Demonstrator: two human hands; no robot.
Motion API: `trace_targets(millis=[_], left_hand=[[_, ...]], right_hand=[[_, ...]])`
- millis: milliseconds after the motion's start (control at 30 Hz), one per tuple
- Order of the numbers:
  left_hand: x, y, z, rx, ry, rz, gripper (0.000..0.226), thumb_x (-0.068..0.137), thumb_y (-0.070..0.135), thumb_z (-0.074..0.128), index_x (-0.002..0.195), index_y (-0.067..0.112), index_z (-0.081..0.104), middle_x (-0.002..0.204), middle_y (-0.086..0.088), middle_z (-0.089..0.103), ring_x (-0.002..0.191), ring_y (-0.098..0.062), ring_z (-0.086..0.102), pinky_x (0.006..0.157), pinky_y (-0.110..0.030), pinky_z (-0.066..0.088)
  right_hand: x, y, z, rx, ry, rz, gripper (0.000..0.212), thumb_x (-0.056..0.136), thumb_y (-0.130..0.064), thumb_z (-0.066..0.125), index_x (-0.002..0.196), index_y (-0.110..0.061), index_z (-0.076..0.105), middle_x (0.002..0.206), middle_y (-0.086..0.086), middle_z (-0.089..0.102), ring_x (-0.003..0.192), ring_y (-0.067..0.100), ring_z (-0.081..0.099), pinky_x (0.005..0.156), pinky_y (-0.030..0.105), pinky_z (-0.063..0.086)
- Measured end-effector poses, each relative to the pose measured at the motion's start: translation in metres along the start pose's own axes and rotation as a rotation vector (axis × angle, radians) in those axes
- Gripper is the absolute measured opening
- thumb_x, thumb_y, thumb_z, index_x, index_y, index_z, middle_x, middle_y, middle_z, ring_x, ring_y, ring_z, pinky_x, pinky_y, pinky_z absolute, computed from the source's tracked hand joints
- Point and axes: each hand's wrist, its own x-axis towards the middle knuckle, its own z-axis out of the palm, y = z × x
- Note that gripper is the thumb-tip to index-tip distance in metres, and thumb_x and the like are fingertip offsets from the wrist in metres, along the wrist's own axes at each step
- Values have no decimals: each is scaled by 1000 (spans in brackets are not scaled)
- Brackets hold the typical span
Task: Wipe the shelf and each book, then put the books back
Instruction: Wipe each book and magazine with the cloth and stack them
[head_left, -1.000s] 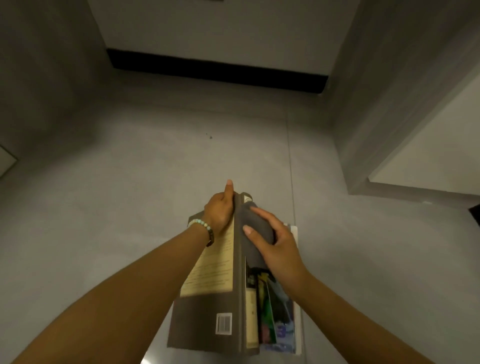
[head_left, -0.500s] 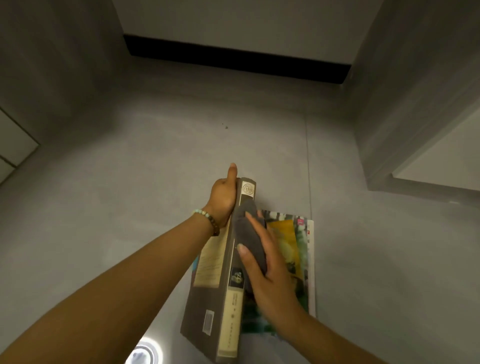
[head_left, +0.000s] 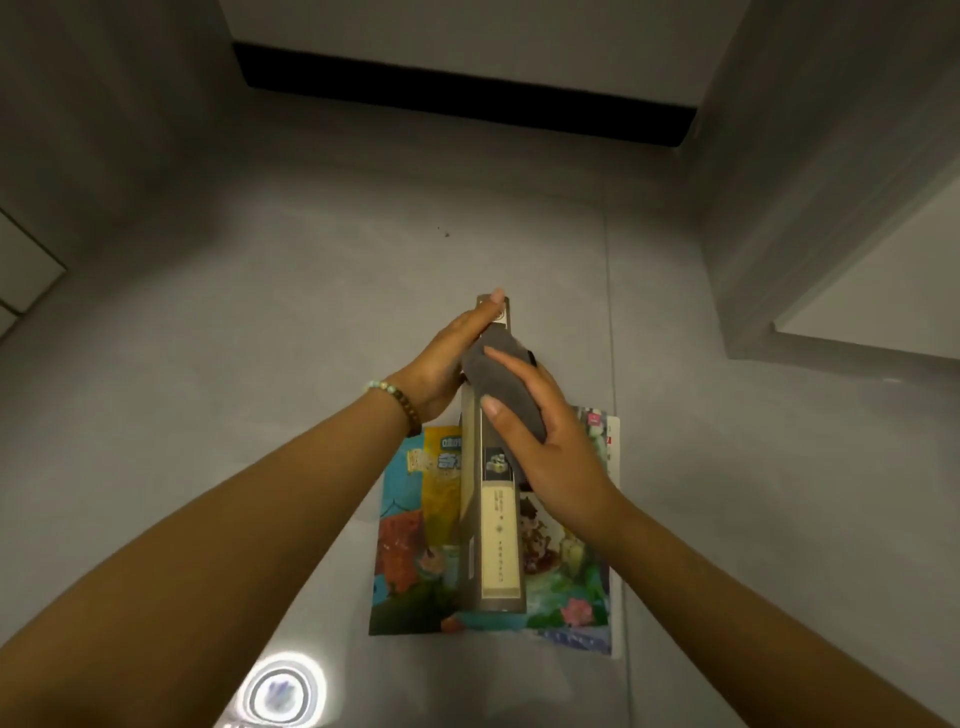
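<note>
Grey book now sits spine-up, its back cover turned almost out of sight, and more of the colourful book flat on the floor beneath shows. Left hand grips its far end, thumb on the spine; right hand clamps grey cloth against the spine. Spine text too small to read.

A grey-brown book stands on edge, spine up with a cream label, gripped at its far end by the left hand. A grey cloth lies under the right hand, pressed on the spine. Beneath both hands, colourful picture books lie flat.
</note>
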Motion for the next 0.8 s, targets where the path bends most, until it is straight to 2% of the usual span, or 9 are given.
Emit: trace_targets(millis=[67,133,267,300,367,433,533,633,800], left_hand=[[-6,2,2,35,20,-28,64,82,66,44,127,20,50,102,-2,63,92,-15,61,85,-31,47],[-12,7,8,52,72,-36,52,90,58,43,125,20,50,99,2,60,88,-10,58,77,-28,46],[-22,8,17,92,72,-26,47,94,46,47,135,25,39,106,8,57,83,1,55,61,-17,43],[-26,5,19,94,65,-24,56,92,47,49,141,26,32,117,8,55,88,1,56,64,-17,46],[-33,-2,18,93,19,-46,73,90,52,50,149,26,16,139,6,44,108,-7,55,87,-28,49],[-41,-5,14,96,-46,-87,77,90,60,43,151,29,7,142,10,37,120,-11,44,100,-37,39],[-52,-2,6,100,-58,-148,77,89,65,35,151,33,3,140,6,38,125,-17,40,97,-46,41],[-61,1,5,133,-45,-168,77,88,64,32,151,32,2,145,1,36,127,-22,42,102,-53,39],[-66,8,15,143,4,-179,63,94,61,26,146,27,19,120,2,47,106,-18,50,101,-54,40]], right_hand=[[-26,-2,2,-38,-36,1,38,94,-35,54,131,-36,47,152,-15,26,131,-9,33,105,18,40],[-56,-3,7,-77,-77,-46,36,88,-43,58,123,-33,56,153,-27,14,133,-16,23,102,7,33],[-63,-2,1,-80,-23,-36,27,82,-50,59,109,-45,61,152,-32,10,132,-22,15,98,-1,26],[-55,-4,-1,-89,-5,-18,23,84,-49,61,107,-47,61,154,-29,11,131,-23,14,97,-3,25],[-45,-7,-2,-90,9,8,21,87,-43,61,108,-44,61,155,-20,13,128,-26,16,96,-4,23],[-54,-12,7,-33,-5,24,25,85,-42,60,110,-43,62,155,-23,12,127,-27,18,99,1,30],[-94,-12,25,-5,-63,-10,36,82,-53,62,116,-43,57,148,-41,5,131,-21,17,103,10,35],[-120,-9,36,-27,-109,-77,34,83,-53,58,115,-44,52,150,-36,-1,135,-19,10,103,2,24],[-116,-12,39,-65,-23,-81,22,85,-40,62,106,-38,58,154,-29,6,140,-10,9,103,1,20]])
